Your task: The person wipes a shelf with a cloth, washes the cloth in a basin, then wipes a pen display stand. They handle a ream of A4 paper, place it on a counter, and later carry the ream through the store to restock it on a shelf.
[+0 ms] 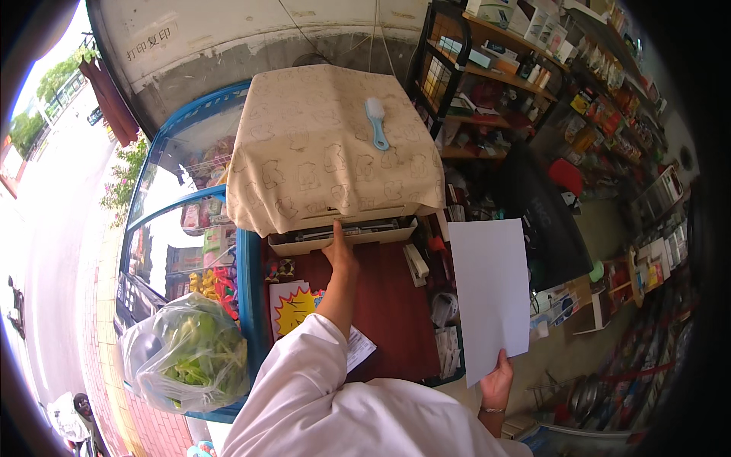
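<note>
My left hand (341, 251) reaches forward over the dark red tabletop (394, 303), its finger touching the front of a cloth-covered machine, probably a printer, above its pulled-down front flap (365, 237). In my right hand (498, 380), at the lower right, is the bottom edge of a white sheet of paper (488, 297), held upright. A beige patterned cloth (308, 137) drapes over the machine, and a light blue brush (376, 123) with white bristles lies on it. Inside the front opening, some machine parts show dimly.
A stapler (416, 265) lies right of the flap. Left stands a blue-framed glass display case (245, 285) with a plastic bag of green vegetables (194, 360) on it. A black monitor (531, 211) is beyond the paper. Shelves (514, 34) of goods stand at the upper right.
</note>
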Available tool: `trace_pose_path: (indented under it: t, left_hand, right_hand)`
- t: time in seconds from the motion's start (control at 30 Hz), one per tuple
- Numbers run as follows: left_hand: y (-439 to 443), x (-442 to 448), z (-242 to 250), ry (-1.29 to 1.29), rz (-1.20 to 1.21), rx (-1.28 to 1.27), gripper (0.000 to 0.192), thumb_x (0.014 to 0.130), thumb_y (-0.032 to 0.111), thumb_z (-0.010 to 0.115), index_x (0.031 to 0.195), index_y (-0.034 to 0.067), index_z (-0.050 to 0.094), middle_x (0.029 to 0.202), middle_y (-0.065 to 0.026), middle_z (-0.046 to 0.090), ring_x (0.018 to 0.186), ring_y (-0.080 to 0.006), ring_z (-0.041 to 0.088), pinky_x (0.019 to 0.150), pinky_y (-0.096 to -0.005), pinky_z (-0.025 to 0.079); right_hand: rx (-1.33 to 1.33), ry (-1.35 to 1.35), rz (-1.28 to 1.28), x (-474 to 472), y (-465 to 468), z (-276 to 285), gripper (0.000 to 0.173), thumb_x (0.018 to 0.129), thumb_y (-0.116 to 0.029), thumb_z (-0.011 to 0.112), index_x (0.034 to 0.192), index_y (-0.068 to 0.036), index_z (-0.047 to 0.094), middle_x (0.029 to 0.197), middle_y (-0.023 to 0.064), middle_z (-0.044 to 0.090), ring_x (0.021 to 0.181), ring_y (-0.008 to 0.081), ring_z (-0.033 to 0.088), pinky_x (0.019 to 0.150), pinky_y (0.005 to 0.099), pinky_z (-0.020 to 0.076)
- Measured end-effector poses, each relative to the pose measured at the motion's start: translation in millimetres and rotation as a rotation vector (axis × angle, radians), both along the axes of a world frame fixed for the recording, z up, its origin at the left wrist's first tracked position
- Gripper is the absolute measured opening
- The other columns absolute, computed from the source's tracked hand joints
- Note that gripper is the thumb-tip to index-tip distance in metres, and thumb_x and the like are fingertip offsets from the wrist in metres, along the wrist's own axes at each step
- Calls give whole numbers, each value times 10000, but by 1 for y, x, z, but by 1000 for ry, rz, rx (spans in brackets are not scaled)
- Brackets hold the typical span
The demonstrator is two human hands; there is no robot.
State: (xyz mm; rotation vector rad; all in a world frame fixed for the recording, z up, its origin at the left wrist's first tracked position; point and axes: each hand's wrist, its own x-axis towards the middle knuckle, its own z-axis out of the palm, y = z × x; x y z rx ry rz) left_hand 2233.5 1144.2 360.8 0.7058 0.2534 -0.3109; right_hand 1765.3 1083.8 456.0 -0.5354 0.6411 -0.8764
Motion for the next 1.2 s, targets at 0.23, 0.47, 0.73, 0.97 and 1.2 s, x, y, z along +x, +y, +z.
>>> trace_pose_path:
  t: [0.23, 0.47, 0.73, 0.97, 1.2]
  left_hand:
    - [31, -22, -17, 157, -187, 4, 713, 855, 371, 749, 1396, 169, 330, 1391, -62, 456, 1265, -268, 489, 1030, -462, 431]
    - [61, -46, -37, 160, -317, -61, 608, 889, 347, 697, 1339, 67, 401, 1228, -112, 568, 1099, -268, 600, 903, -429, 532]
    - [83, -58, -19, 217, -401, -55, 530, 928, 458, 614, 1239, 35, 536, 1091, -95, 638, 932, -233, 664, 778, -386, 577]
    - [94, -71, -34, -145, -450, 127, 461, 975, 413, 547, 1248, 41, 556, 1085, -83, 648, 950, -210, 660, 812, -358, 559]
    - [90, -79, -48, 90, -362, -90, 363, 983, 290, 570, 1273, 74, 538, 1198, -61, 606, 1094, -187, 591, 930, -360, 497]
  right_hand:
    - [29, 23, 179, 34, 15, 17, 449, 978, -67, 535, 1416, -40, 440, 1378, 108, 547, 1259, 266, 541, 1056, 439, 460]
    - [230, 76, 405, 93, 43, 21, 346, 968, -40, 535, 1312, -87, 532, 1208, 51, 645, 1057, 209, 663, 840, 356, 592]
    - [174, 169, 484, 188, 58, 44, 184, 979, -73, 555, 1159, -49, 580, 1052, 89, 679, 917, 239, 711, 792, 367, 626]
    - [95, 230, 509, 241, 66, 28, 248, 992, -81, 544, 1239, -69, 529, 1124, 83, 652, 933, 230, 697, 783, 356, 622]
    - [103, 213, 523, 268, 83, 17, 257, 1018, -82, 492, 1273, -44, 488, 1178, 93, 617, 979, 224, 677, 820, 361, 620]
